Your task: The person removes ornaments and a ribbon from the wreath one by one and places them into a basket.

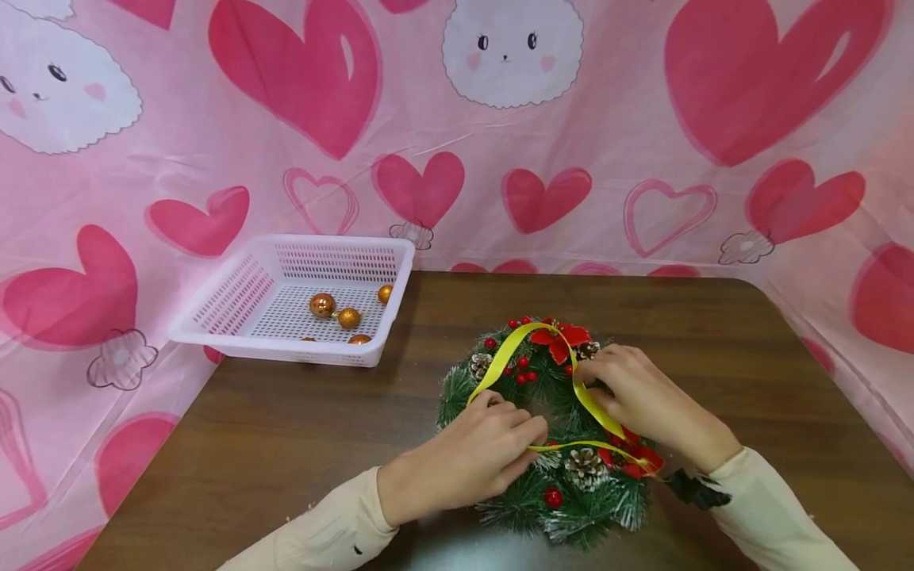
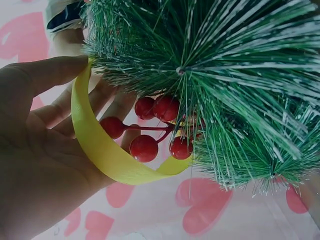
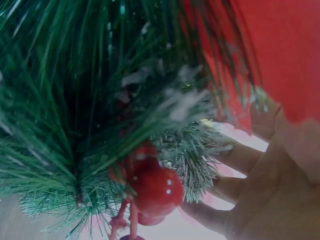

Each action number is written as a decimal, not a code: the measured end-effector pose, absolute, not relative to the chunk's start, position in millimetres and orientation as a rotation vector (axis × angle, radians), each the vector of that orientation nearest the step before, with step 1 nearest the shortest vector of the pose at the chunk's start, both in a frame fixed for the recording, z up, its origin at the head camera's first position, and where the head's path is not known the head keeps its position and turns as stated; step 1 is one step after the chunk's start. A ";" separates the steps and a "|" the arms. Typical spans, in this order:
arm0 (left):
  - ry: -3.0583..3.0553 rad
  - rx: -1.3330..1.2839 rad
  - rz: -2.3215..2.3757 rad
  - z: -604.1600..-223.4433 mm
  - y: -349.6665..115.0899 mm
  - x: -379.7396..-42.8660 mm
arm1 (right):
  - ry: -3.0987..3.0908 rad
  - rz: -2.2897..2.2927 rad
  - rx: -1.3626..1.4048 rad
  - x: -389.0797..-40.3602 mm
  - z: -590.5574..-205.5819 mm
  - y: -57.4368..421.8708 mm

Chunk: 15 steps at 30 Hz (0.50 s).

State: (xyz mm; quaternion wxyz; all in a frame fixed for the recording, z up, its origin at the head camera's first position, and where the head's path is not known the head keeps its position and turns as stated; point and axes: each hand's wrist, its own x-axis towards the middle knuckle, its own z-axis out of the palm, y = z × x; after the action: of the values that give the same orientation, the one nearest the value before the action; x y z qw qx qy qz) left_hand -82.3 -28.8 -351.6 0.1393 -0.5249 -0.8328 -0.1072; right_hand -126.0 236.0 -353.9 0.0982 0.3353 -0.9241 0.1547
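Note:
A green wreath (image 1: 528,507) lies on the table, dressed with red berries (image 1: 553,497), pine cones (image 1: 585,466) and red flowers (image 1: 559,341). A yellow ribbon (image 1: 503,354) loops over it. At the wreath's left side my left hand (image 1: 474,452) pinches the ribbon. The left wrist view shows the thumb at the ribbon (image 2: 107,157), with the other fingers behind it and berries (image 2: 144,148) beside. My right hand (image 1: 635,392) curls its fingers on the ribbon at the wreath's right side. In the right wrist view those fingertips are hidden behind the needles (image 3: 75,125) and a red petal (image 3: 290,60).
A white plastic basket (image 1: 396,317) stands at the back left of the brown table (image 1: 321,420), holding several gold balls (image 1: 322,304). Behind the table hangs a pink cloth (image 1: 428,127) printed with hearts. Something dark (image 1: 696,489) sits at the right sleeve's cuff.

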 end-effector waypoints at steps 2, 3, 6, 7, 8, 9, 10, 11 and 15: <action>-2.393 -1.524 -0.316 -351.2 -29.2 -82.7 | -2.736 0.456 0.986 -125.7 -354.2 235.8; -2.388 -1.527 -0.316 -351.0 -29.5 -82.9 | -2.742 0.448 0.978 -125.6 -354.2 235.3; -2.393 -1.539 -0.322 -350.5 -30.1 -83.5 | -2.788 0.409 0.939 -124.5 -355.0 233.6; -2.399 -1.543 -0.323 -350.5 -30.2 -83.7 | -2.804 0.391 0.927 -124.3 -355.4 233.0; -2.402 -1.546 -0.319 -350.5 -30.1 -83.9 | -2.817 0.372 0.920 -124.1 -356.1 232.5; -2.406 -1.550 -0.313 -350.6 -30.0 -84.1 | -2.824 0.354 0.914 -123.9 -356.7 231.9; -2.407 -1.553 -0.307 -350.8 -29.8 -84.3 | -2.829 0.345 0.911 -123.9 -357.5 231.7; -2.408 -1.556 -0.300 -351.0 -29.6 -84.5 | -2.827 0.337 0.912 -124.0 -358.2 231.3; -2.410 -1.558 -0.293 -351.7 -29.5 -85.6 | -2.795 0.331 0.913 -125.3 -361.8 230.8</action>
State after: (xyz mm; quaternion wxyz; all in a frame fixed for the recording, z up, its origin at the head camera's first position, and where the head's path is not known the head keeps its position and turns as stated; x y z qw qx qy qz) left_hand -85.6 -29.5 -351.7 0.1280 -0.5356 -0.8286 -0.1007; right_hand -125.3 230.8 -361.8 0.0913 0.3073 -0.9406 0.1116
